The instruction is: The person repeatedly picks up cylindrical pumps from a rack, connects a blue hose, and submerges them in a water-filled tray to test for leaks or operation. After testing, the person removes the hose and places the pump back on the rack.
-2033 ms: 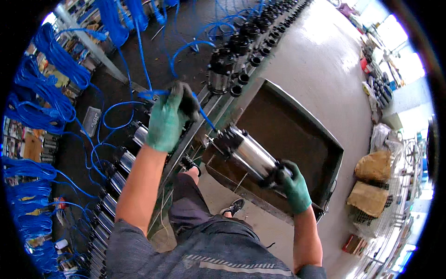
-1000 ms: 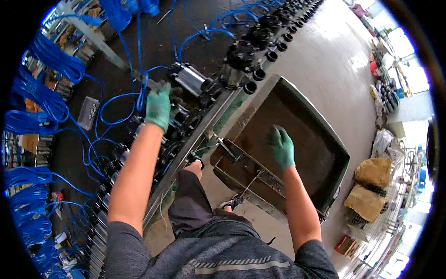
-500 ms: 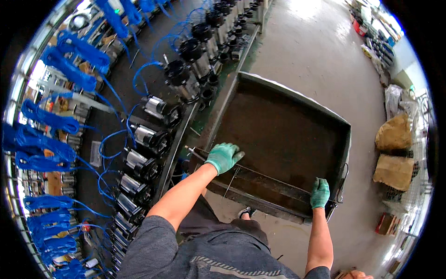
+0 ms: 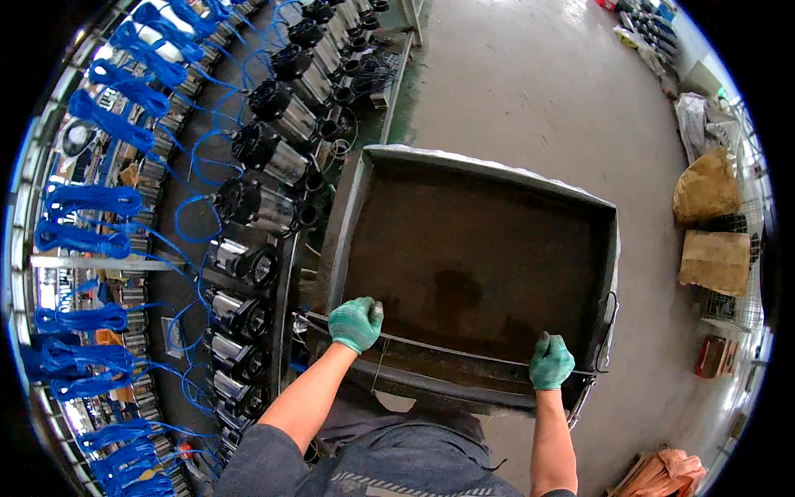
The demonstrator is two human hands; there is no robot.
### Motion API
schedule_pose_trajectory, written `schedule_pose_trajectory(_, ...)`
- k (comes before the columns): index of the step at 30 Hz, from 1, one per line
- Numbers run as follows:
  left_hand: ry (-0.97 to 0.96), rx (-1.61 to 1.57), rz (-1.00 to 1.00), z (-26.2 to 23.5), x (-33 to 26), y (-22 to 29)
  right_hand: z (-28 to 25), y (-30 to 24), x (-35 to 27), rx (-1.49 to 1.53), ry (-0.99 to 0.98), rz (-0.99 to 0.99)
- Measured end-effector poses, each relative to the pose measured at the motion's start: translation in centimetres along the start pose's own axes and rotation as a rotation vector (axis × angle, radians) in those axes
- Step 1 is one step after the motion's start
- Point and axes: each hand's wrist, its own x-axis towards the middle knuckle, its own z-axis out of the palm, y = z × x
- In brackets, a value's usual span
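Observation:
A cart with a wide, dark, shallow metal tray [image 4: 489, 224] stands in front of me. Across its near side runs a thin metal handle bar [image 4: 447, 349]. My left hand [image 4: 356, 324], in a green glove, is closed round the left part of this bar, thumb toward the right. Toward the bar's right end, my right hand [image 4: 551, 362] is also gloved in green and closed on it. The fingers' undersides are hidden in both hands. Dark stains mark the tray floor, and a light, ragged edging shows along its far rim.
Steel-and-black pumps [image 4: 269, 157] line a bench close to the cart's left side. Coiled blue cables [image 4: 91, 236] sit further left. Along the right lie brown sacks [image 4: 714, 261] by a wire cage [image 4: 729, 308]. Grey floor [image 4: 513, 74] stretches ahead; an orange bundle [image 4: 662, 474] lies lower right.
The cart has swung round relative to the pump bench and now sits squarer in front of me. Both hands have kept their hold on the bar, appearing lower and further left.

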Motion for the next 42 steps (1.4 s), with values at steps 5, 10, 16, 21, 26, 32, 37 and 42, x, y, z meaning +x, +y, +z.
schedule_pose_trajectory(5,0.026,-0.006,0.020,-0.2,2.7,-0.2,0.3,-0.9,2.0,0.011,0.029,-0.003)
schedule_pose_trajectory(10,0.076,-0.016,0.026,0.4,6.2,0.4,1.7,-0.5,6.0,-0.030,0.064,0.037)
schedule_pose_trajectory(16,0.096,0.020,0.022,0.8,11.0,0.4,3.7,-0.4,10.6,-0.115,0.080,0.056)
schedule_pose_trajectory(21,-0.006,0.041,-0.068,1.0,14.8,1.6,4.4,0.1,14.9,-0.094,0.093,0.028)
schedule_pose_trajectory(26,0.015,0.067,-0.097,2.0,19.9,2.0,6.4,1.2,20.4,-0.137,0.084,0.051)
schedule_pose_trajectory(32,-0.110,0.096,-0.182,2.3,27.1,3.3,8.3,2.2,27.6,-0.179,0.013,0.119)
schedule_pose_trajectory(37,-0.124,0.150,-0.207,3.0,31.8,3.4,9.2,2.4,32.8,-0.217,-0.027,0.164)
schedule_pose_trajectory(42,-0.164,0.160,-0.217,3.4,35.8,3.8,10.9,3.6,36.8,-0.263,-0.032,0.196)
